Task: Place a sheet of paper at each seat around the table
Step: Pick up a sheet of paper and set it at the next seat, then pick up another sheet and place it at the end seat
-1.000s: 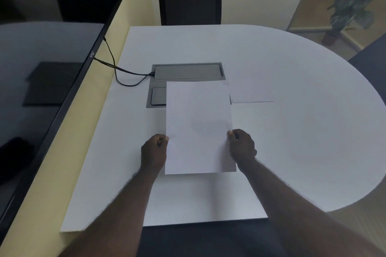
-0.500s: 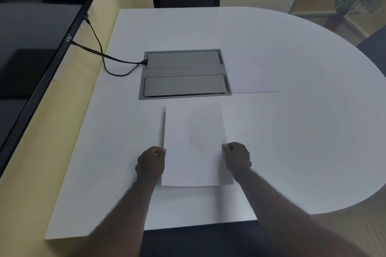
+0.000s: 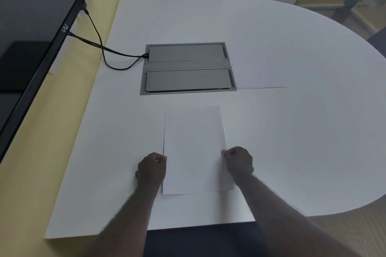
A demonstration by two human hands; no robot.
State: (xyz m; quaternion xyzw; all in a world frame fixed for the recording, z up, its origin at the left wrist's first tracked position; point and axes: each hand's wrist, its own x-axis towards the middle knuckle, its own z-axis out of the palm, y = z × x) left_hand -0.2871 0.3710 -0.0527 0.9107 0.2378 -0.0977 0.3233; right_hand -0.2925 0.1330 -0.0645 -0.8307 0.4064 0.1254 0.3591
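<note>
While the plain white paper sheet [image 3: 194, 148] lies on the white rounded table [image 3: 292, 131], left hand [image 3: 151, 168] and right hand [image 3: 239, 161] pinch its side edges.

The white rounded table [image 3: 292, 48] has a smooth, matt top with a faint sheen toward its far side; set into its middle is a grey rectangular cable box [image 3: 189, 68], seemingly brushed metal, its two flat lids satin and softly reflective; in front of that box lies a plain white sheet of paper [image 3: 194, 146], matt and uncreased, and just right of the box a second white paper sheet [image 3: 257, 64], equally dull; from the box's left side run thin black cables [image 3: 100, 46] with a smooth rubbery-looking skin; farther left of the box stands a black-framed screen [image 3: 31, 27], glossy and mirror-like.
</note>
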